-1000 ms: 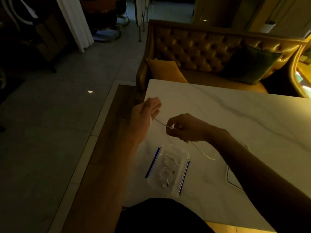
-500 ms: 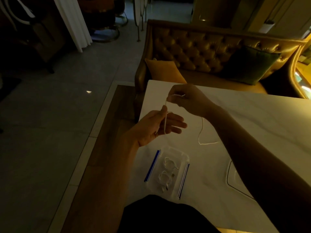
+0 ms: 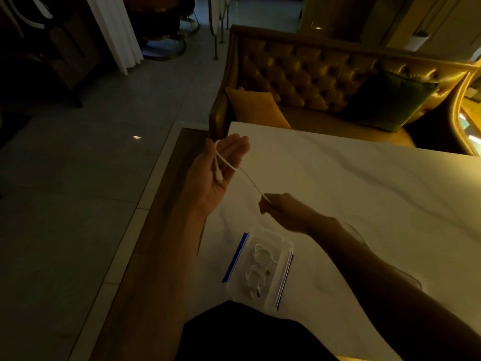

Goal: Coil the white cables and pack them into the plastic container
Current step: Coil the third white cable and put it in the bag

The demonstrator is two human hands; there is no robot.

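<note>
Winding of a thin white charging cable (image 3: 250, 181) round straight fingers, above a white marble tabletop (image 3: 364, 191).
The left hand (image 3: 221, 168) lies palm up, fingers straight and close together. The cable loops round them, and its plug end rests on the palm. The right hand (image 3: 289, 212) pinches the cable between thumb and curled fingers, with the span between the hands drawn nearly taut; any slack beyond this hand is hidden. The cable looks light, limp and smooth, so loops will probably slide off unless kept under gentle tension. The sheath, not the plug joint, is the safer hold. A clear rectangular plastic container with blue side clips (image 3: 287, 252) sits on the tabletop near the person, below both hands. It already holds two coiled white cables (image 3: 261, 254).
</note>
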